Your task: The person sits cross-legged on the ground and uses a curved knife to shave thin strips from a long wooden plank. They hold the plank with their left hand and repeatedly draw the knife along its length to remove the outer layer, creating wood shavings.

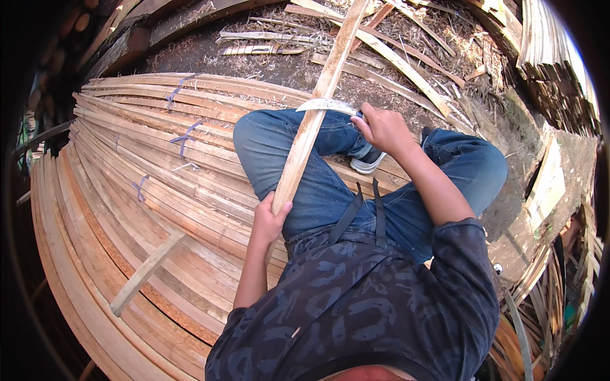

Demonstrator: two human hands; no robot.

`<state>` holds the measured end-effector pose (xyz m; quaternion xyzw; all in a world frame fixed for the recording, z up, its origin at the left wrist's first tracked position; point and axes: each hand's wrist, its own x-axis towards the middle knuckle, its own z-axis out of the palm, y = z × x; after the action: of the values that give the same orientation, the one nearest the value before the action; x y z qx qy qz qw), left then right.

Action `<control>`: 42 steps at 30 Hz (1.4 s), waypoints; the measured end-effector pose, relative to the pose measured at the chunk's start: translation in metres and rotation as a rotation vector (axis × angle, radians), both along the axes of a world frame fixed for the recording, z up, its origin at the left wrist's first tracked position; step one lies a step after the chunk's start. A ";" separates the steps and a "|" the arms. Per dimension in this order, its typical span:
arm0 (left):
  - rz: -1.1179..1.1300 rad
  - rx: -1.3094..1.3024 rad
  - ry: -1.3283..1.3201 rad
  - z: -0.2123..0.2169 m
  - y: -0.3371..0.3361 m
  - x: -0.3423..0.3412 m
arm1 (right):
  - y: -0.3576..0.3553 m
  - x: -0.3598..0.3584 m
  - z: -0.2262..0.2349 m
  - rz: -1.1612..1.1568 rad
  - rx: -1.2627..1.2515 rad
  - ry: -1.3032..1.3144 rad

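Observation:
A long pale wooden strip [310, 130] slants across my left thigh, from beside my hip up past the top of the view. My left hand [271, 214] is closed around its lower part. In my right hand [383, 129] is the handle of a curved knife [327, 105], mostly covered by the fingers. Its bright blade points left and lies across the strip above my left knee. I cannot tell how deep the edge sits against the wood.
I sit cross-legged on stacked wooden strips [184, 209], some bundled with purple ties [184, 138]. A short loose stick [147, 273] lies on the stack. Shavings and offcuts [406, 66] cover the ground ahead, near a sheathed knife [264, 49]. More slats [559, 70] stand piled at far right.

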<state>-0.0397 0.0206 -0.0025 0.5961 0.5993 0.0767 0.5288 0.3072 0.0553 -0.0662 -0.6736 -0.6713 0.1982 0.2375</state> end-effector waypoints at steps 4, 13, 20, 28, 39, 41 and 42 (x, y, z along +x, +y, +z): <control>0.001 -0.185 -0.125 -0.001 0.013 -0.013 | 0.000 0.007 -0.010 0.005 -0.004 -0.073; 0.001 -0.213 -0.128 -0.007 0.014 -0.019 | 0.018 0.027 -0.035 -0.085 -0.091 -0.145; 0.007 -0.200 -0.096 -0.005 0.011 -0.018 | 0.018 0.164 -0.067 -0.896 -0.076 0.093; -0.022 0.108 0.154 0.005 -0.006 0.014 | 0.003 0.020 -0.001 -0.037 -0.035 -0.005; -0.084 0.216 0.362 0.009 -0.008 0.018 | 0.003 0.036 -0.025 -0.094 -0.069 -0.165; -0.091 0.227 0.379 0.007 -0.010 0.016 | 0.010 0.047 -0.025 -0.112 -0.111 -0.195; -0.088 0.227 0.378 0.005 -0.011 0.015 | 0.013 0.050 -0.025 -0.091 -0.113 -0.216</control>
<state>-0.0249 0.0101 0.0027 0.6811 0.6488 0.0074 0.3392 0.3573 0.0684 -0.0909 -0.7332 -0.6494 0.1507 0.1342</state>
